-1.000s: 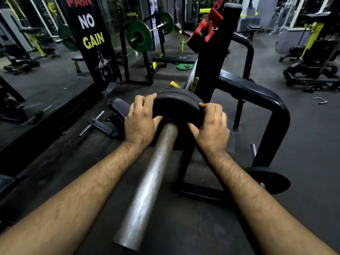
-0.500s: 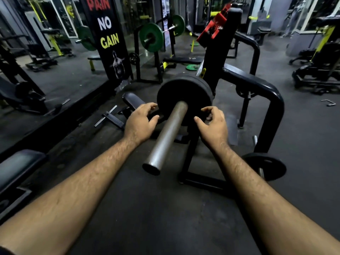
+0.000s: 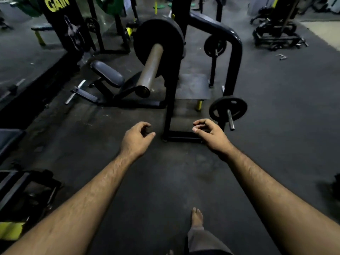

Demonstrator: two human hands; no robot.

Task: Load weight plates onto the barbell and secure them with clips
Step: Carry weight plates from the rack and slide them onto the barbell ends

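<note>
Black rubber flooring (image 3: 165, 181) spreads beneath a black steel rack (image 3: 235, 57) that carries the barbell (image 3: 150, 67), its grey sleeve pointing toward the camera. One black weight plate (image 3: 158, 35) sits pushed to the inner end of that sleeve, with no clip visible on it. A smaller plate (image 3: 228, 108) hangs on a storage peg at the rack's right side. Both the left hand (image 3: 136, 139) and right hand (image 3: 209, 134) hover empty, fingers loosely curled, well short of the bar. A bare foot (image 3: 196, 217) shows below.

Blk rack (image 3: 171, 100) on rubber floor (image 3: 158, 181).
</note>
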